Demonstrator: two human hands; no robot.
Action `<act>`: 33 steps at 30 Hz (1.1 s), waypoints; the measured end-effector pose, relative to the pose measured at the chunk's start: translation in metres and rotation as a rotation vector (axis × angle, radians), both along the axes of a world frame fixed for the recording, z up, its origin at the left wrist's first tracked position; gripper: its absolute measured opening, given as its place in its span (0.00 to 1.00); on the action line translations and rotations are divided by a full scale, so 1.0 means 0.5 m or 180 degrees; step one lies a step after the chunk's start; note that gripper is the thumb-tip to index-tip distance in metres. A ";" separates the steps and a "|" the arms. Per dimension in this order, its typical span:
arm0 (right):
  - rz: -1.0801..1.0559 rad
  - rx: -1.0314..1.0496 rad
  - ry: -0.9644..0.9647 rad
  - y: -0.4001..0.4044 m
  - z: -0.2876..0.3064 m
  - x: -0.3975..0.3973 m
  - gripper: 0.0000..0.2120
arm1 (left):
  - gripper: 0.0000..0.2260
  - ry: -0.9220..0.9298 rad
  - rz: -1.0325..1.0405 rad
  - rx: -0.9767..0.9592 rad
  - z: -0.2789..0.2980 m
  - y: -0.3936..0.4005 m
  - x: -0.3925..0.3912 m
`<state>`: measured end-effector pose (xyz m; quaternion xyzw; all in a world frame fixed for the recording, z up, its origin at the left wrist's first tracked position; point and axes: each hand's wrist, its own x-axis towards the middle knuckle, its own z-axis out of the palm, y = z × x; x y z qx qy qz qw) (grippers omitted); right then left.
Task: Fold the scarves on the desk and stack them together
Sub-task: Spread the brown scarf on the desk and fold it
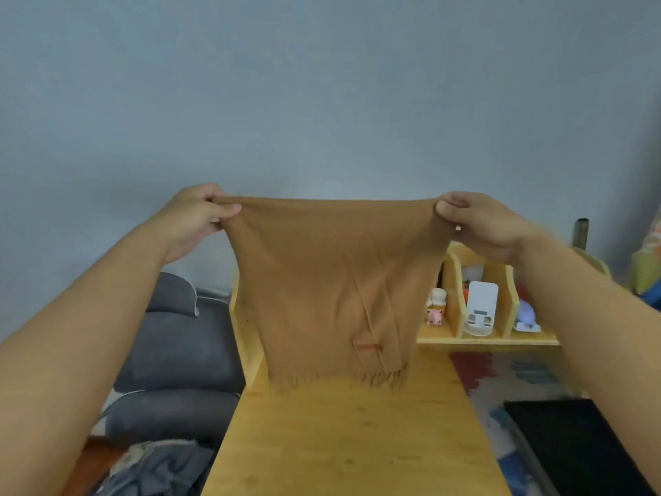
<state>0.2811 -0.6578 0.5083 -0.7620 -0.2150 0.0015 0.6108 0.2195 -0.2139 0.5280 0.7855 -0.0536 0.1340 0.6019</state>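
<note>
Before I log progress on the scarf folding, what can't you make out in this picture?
- Head view: the back of the wooden desk, hidden behind the held-up tan fringed scarf.
- Both grips' fingertips, left hand and right hand, behind the scarf's top edge.
- The black item, cut off at the bottom-right edge.

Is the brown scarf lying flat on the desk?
No, both the left hand and right hand hold the brown scarf up above the desk.

Both forearms bare, no sleeves, left hand [195, 218] and right hand [479, 223].

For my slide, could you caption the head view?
Both hands, left and right, hold a brown scarf above the wooden desk.
</note>
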 end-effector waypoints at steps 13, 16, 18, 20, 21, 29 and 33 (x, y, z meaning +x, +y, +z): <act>0.0182 -0.0592 0.2264 -0.104 -0.617 -0.296 0.16 | 0.14 0.2207 -0.0595 0.0236 -0.654 -0.084 -0.359; 0.0200 -0.0721 0.2709 -0.129 -0.767 -0.388 0.28 | 0.14 0.2850 -0.0977 0.0297 -0.768 -0.117 -0.448; 0.0269 -0.0810 0.2888 -0.138 -0.800 -0.428 0.17 | 0.15 0.3284 -0.1200 0.0230 -0.799 -0.120 -0.474; 0.0344 -0.0816 0.2997 -0.148 -0.801 -0.435 0.10 | 0.15 0.3452 -0.1255 0.0065 -0.802 -0.116 -0.483; 0.0406 -0.0798 0.2979 -0.152 -0.798 -0.428 0.11 | 0.14 0.3423 -0.1195 -0.0056 -0.801 -0.107 -0.480; -0.0017 -0.0306 0.2345 -0.053 -0.732 -0.218 0.27 | 0.32 0.2445 -0.0284 -0.1056 -0.732 -0.113 -0.300; 0.0083 -0.0263 0.2318 -0.016 -0.753 -0.107 0.29 | 0.23 0.2114 -0.0290 -0.1326 -0.745 -0.119 -0.205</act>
